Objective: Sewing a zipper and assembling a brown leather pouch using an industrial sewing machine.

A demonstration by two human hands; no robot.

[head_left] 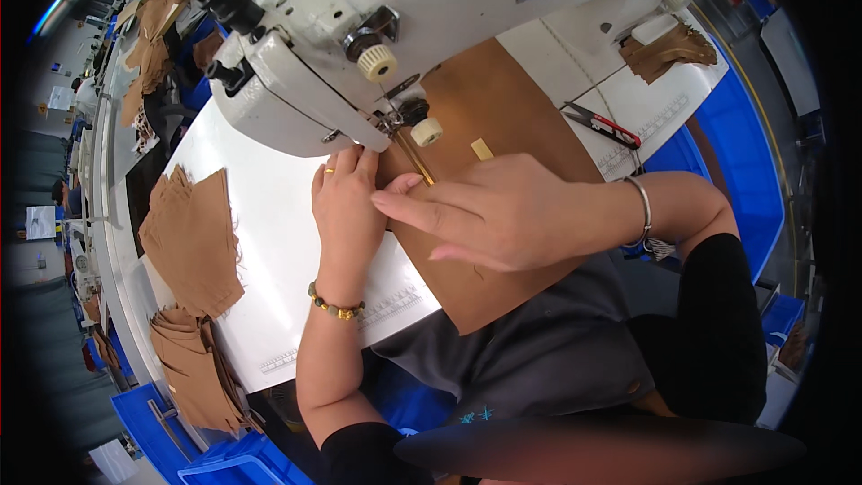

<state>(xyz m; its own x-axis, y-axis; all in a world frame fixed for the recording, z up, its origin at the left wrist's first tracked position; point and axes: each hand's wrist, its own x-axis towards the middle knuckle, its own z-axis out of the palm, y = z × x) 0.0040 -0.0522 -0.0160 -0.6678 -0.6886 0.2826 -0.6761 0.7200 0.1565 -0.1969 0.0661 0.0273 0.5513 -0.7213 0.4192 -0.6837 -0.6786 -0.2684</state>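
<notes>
A large brown fabric piece (530,117) lies under the white sewing machine's head (305,94), its near corner hanging over the table edge toward my lap. My left hand (346,207) rests with its fingers laid flat at the fabric's left edge, close to the presser foot. Across the fabric reaches my right hand (512,211), thumb and forefinger brought together beside my left hand; whatever is between those fingertips is too small to tell. A narrow gold-coloured strip (415,160) runs from the needle area toward my right fingers. A small yellowish tab (482,149) sits on the fabric.
Brown cut pieces form one stack (190,242) on the left of the white table (278,305) and another stack (197,373) nearer me. Red-and-black thread snips (603,126) lie right of the fabric. Blue bins (741,180) stand beyond the table's right edge; brown scraps (669,52) lie far right.
</notes>
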